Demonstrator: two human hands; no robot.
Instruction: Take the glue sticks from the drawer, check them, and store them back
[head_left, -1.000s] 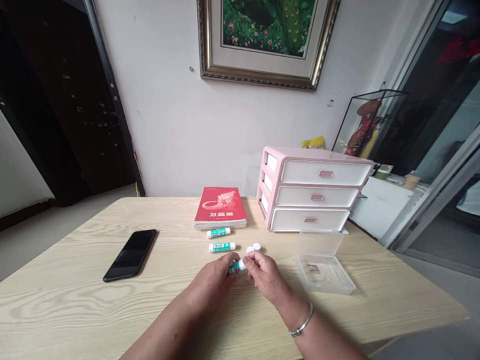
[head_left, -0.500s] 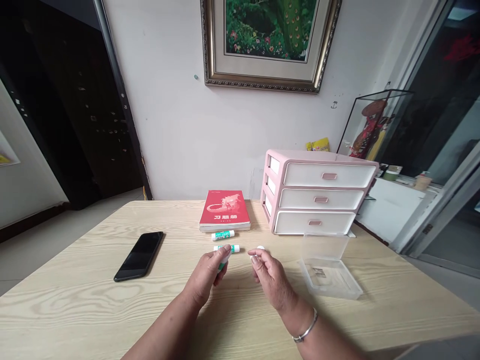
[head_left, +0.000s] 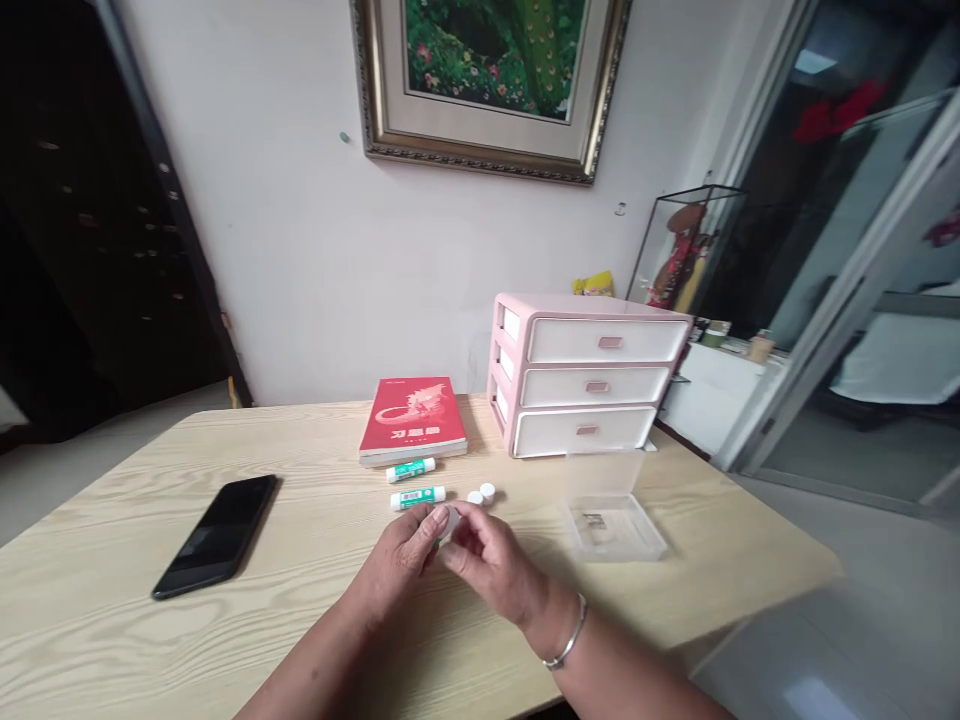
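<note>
My left hand [head_left: 397,555] is closed round a white-and-green glue stick [head_left: 450,521], mostly hidden by the fingers, with its white end showing past the thumb. Against that same stick, the curled fingers of my right hand [head_left: 491,565] meet my left hand; their exact grip is partly hidden. Just beyond the fingertips stand two small white caps [head_left: 487,491], side by side. Two more glue sticks lie on the table: one glue stick [head_left: 418,498] in front of my left hand, the other glue stick [head_left: 410,470] farther back by the book.
A red book [head_left: 414,415] lies at the back of the wooden table [head_left: 315,440]. Left is a black phone [head_left: 217,535]. A pink-and-white drawer unit [head_left: 592,385] stands back right, with an open clear plastic box [head_left: 619,535] before it.
My right hand has moved left from beside the white caps to the glue stick in my left hand. Both caps now show plainly on the table. The view has swung right.
</note>
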